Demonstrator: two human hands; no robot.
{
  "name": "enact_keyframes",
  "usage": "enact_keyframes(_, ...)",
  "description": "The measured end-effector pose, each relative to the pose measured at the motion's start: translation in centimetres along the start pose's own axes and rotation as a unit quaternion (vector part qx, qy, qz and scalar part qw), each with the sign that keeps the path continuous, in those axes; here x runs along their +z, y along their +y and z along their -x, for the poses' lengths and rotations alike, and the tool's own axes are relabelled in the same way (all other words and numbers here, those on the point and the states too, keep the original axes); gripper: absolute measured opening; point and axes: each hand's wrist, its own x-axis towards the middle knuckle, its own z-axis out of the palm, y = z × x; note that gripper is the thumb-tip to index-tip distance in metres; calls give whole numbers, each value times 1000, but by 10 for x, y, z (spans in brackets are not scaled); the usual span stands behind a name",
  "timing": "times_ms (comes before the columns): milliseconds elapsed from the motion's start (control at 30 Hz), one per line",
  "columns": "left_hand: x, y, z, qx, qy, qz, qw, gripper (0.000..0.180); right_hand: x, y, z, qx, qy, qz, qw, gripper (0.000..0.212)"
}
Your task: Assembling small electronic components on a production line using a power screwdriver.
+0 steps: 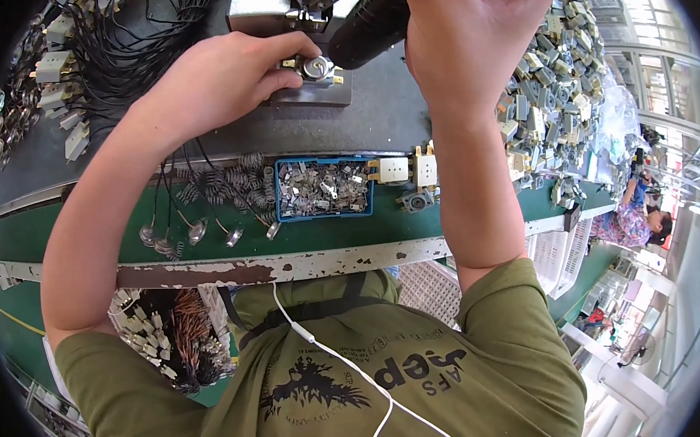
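Note:
My left hand (234, 74) reaches in from the left, its thumb and forefinger pinching a small component with a round metal top (317, 67) and brass-coloured tabs. That component sits at a flat metal block (317, 96) below a metal fixture (258, 12). Close by on the right, my right hand (467, 36) is wrapped round a thick black handle (369, 29). The handle's rounded end lies just beside the component, and its far part runs out of view at the top. Some of my right fingers are hidden behind it.
A blue tray (278, 193) of small metal pieces stands near the bench edge, beside springs (218, 183) and white switch-like parts (394, 170). Black cables (143, 50) lie at far left; a heap of small grey-and-cream parts (547, 83) fills the right. Another person (630, 223) sits beyond.

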Motion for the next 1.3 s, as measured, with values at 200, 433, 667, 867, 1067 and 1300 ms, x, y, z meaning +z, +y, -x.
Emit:
enact_keyframes(200,5,-4,3,24,30,-19,999,29,3,1,2,4,-49,-6,999,39)
enact_keyframes(433,6,-1,10,61,93,-140,984,26,-10,5,10,-69,45,-47,995,34)
enact_keyframes(667,46,67,37,211,5,-122,970,12,-49,9,3,-60,71,-9,996,33)
enact_keyframes(867,61,66,40,228,0,-133,964,6,-62,-17,-4,-83,63,6,995,32)
enact_keyframes(1067,64,72,46,222,-13,-153,963,6,-18,-21,-23,-145,59,3,988,31)
enact_keyframes(1300,65,66,45,216,15,-75,974,8,3,-15,-29,-112,117,5,987,28)
